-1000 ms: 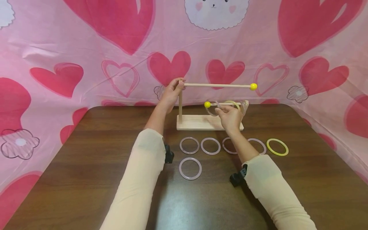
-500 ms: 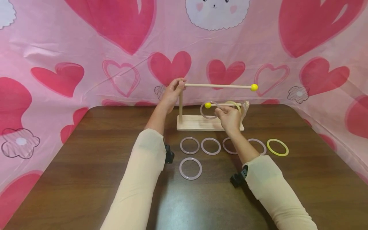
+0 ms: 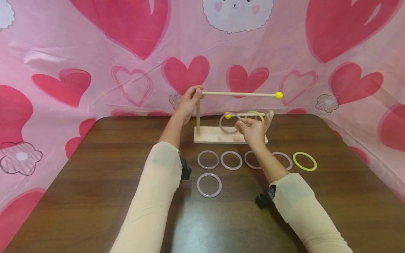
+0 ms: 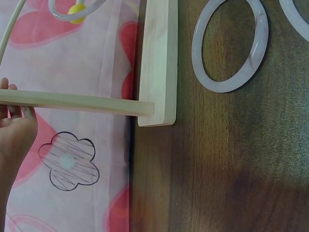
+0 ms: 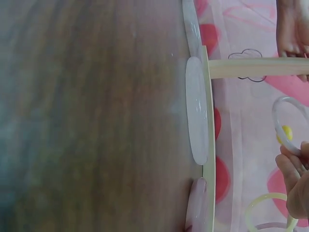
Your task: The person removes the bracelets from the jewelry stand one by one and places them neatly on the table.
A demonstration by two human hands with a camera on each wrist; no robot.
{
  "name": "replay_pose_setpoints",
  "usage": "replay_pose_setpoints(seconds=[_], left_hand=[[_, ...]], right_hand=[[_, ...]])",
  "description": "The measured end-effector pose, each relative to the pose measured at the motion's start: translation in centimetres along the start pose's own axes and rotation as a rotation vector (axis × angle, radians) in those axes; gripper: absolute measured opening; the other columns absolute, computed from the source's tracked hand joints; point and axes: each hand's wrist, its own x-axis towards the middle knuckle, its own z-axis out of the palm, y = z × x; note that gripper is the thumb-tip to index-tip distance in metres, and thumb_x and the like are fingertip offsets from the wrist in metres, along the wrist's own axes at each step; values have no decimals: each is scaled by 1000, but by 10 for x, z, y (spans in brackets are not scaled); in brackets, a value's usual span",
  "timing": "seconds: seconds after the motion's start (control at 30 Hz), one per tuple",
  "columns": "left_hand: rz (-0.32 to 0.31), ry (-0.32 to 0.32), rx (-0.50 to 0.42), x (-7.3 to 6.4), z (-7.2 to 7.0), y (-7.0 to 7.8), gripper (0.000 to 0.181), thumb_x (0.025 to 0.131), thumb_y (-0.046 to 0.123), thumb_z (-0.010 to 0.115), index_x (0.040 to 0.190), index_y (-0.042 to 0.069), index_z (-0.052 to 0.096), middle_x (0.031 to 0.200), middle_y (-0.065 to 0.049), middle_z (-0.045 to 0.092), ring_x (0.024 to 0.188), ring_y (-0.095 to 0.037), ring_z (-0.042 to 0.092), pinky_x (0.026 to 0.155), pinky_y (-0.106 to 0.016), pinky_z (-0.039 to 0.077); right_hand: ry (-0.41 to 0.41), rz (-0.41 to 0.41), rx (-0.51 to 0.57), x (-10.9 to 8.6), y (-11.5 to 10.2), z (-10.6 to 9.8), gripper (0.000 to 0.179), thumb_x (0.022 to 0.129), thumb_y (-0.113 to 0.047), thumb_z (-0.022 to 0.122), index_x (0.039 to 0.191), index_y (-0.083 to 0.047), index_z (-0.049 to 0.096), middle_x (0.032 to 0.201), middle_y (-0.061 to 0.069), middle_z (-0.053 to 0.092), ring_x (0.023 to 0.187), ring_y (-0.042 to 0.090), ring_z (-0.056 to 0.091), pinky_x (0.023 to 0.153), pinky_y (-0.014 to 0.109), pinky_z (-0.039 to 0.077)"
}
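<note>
My left hand (image 3: 191, 102) grips the top of the left post of a wooden stand (image 3: 215, 136); in the left wrist view its fingers (image 4: 14, 111) show behind that post. My right hand (image 3: 254, 133) pinches a pale purple ring (image 3: 220, 124) by its right side, upright at the lower rod's yellow ball (image 3: 228, 115). The ball shows through the ring; whether the ring is around it I cannot tell. Farther along that rod hang a yellow ring (image 3: 262, 115) and something pale by the right post, partly hidden by my hand.
In front of the stand, several pale purple rings (image 3: 223, 165) and one yellow ring (image 3: 314, 166) lie in a row, with another purple ring (image 3: 199, 189) nearer. An upper rod (image 3: 240, 93) ends in a yellow ball (image 3: 278, 95). Behind the table hangs a pink heart-patterned cloth (image 3: 126, 45).
The purple ring in my right hand has turned from nearly edge-on to facing the head camera, then dropped slightly. My left hand keeps its hold on the post.
</note>
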Motion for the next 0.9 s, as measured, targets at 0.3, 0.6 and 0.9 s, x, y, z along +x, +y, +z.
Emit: replay_pose_setpoints(seconds=[0.3, 0.6, 0.9], left_hand=[[1, 5, -16, 0, 1, 0, 37, 96, 24, 46, 128, 5, 47, 122, -14, 53, 113, -23, 49, 98, -32, 33], [2, -1, 3, 0, 0, -1, 38, 96, 25, 45, 129, 5, 47, 121, -15, 53, 113, -22, 49, 98, -33, 33], [6, -2, -1, 1, 0, 0, 37, 96, 24, 46, 128, 5, 47, 117, -15, 54, 112, -23, 48, 98, -32, 33]], right_hand=[[-39, 23, 5, -6, -2, -6, 21, 86, -12, 67, 94, 7, 69, 80, 19, 68, 62, 8, 65, 60, 21, 52], [-87, 47, 38, -12, -8, -9, 16, 85, -8, 66, 91, 8, 69, 80, 21, 67, 61, 6, 65, 61, 22, 52], [-152, 42, 40, -21, -12, -16, 18, 86, -8, 66, 91, 10, 68, 80, 21, 67, 61, 6, 64, 62, 27, 53]])
